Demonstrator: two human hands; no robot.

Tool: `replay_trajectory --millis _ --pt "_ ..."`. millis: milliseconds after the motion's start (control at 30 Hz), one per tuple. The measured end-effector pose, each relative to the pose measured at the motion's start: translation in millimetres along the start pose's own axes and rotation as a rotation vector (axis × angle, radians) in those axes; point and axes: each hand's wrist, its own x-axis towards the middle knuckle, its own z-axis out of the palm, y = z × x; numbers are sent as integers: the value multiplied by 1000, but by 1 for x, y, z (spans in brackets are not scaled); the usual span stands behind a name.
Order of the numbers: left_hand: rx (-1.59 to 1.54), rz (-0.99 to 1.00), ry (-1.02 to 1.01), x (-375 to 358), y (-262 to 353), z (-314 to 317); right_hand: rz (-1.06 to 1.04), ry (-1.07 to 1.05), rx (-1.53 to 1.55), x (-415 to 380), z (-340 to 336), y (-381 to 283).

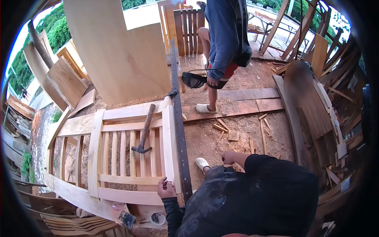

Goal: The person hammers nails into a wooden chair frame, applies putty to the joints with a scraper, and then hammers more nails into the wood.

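Observation:
My left hand (166, 188) is at the near right corner of a slatted wooden frame (96, 154), beside its end post. Its fingers are curled together, and whatever may be between them is too small to make out. My right hand (228, 157) is a closed fist near my knee, with nothing showing from it. A claw hammer (145, 132) lies across the frame's slats, its head toward me and its wooden handle pointing away. Below the frame's near rail stands a white tub (157, 218) with dark nails in it, beside a dark crumpled packet (126, 219).
A long dark metal beam (178, 118) runs along the frame's right side. A large plywood sheet (122, 63) stands behind it. Another person (227, 43) in a blue jacket holds a black mesh cap (193, 80). Wood offcuts (233, 136) litter the ground; boards (316, 118) are stacked at right.

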Motion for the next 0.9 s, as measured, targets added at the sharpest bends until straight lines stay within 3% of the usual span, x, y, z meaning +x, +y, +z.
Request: replay_trajectory --millis 233,467,900 --pt "34 35 -38 8 0 3 2 66 168 -15 -29 -29" --pt "-16 120 -141 3 19 14 -38 97 127 8 -33 -31" --pt "-98 94 43 -17 33 -21 -90 69 139 -8 -36 -60"
